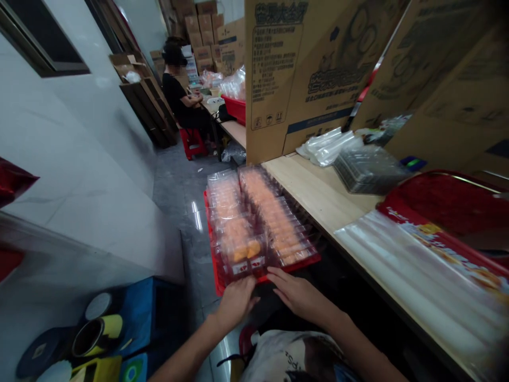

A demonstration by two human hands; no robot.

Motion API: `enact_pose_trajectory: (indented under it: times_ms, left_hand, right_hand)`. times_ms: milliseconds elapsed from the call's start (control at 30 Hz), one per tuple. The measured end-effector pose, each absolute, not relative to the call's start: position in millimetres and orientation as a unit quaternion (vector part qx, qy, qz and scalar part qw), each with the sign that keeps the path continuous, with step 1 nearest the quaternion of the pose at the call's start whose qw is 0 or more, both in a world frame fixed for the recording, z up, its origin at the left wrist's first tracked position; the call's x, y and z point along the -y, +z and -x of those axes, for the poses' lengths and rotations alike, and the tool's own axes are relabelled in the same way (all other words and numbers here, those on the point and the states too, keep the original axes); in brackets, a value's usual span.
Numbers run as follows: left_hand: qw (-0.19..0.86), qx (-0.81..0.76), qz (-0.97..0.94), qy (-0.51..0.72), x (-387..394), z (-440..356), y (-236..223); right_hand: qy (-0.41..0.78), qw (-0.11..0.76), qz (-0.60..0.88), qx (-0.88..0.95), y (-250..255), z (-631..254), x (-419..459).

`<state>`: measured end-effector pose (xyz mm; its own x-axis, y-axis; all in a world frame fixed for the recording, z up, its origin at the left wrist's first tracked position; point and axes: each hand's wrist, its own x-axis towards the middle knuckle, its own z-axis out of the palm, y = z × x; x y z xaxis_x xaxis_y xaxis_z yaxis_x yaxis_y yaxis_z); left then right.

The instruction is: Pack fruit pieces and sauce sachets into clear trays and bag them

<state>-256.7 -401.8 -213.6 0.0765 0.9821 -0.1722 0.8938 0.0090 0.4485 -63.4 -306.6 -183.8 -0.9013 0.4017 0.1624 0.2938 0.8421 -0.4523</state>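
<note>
1. Red plastic tray [210,244] sat at the centre of my feed, just beside the edge of the pale wooden worktop [318,196], with the grey tile floor [186,185] showing past its left side. It carried two rows of clear plastic packs [254,212] holding orange pieces [246,249].
2. I saw the left hand [236,302] against the tray's near edge, its fingers [248,289] curled toward the end of the left row.
3. The right hand [298,294] lay just beside it, with its fingertips [274,273] on the near rim.
4. Neither grip showed me enough: I could not tell whether either was clamped on the tray or only resting against it.
5. Farther along the worktop I had a bundle of clear plastic bags [326,148], a stack of clear plastic trays [369,170], a second red tray [449,201] and a sheet of printed plastic film [421,254]. Corrugated cardboard panels [286,69] stood upright behind them.
6. Down the aisle, a co-worker [177,95] in dark clothes sat on a red stool [193,143] at the worktop's far stretch, near a red crate [235,109], with stacked cardboard boxes [202,32] beyond.
7. At lower left, a yellow-and-black cylinder [95,334] lay by a blue mat [139,313].
</note>
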Motion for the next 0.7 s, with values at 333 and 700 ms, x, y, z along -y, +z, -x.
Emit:
enact_pose_trajectory:
  times_ms: [333,700]
  left_hand:
    - [0.481,-0.575,-0.655,0.094,348.7,275.4,-202.4]
    - [0.444,-0.595,-0.667,0.053,350.3,278.3,-206.1]
  right_hand:
    - [0.31,-0.031,0.264,0.913,-223.4,81.6,277.2]
    - [0.279,-0.036,0.239,0.929,-219.0,79.6,276.5]
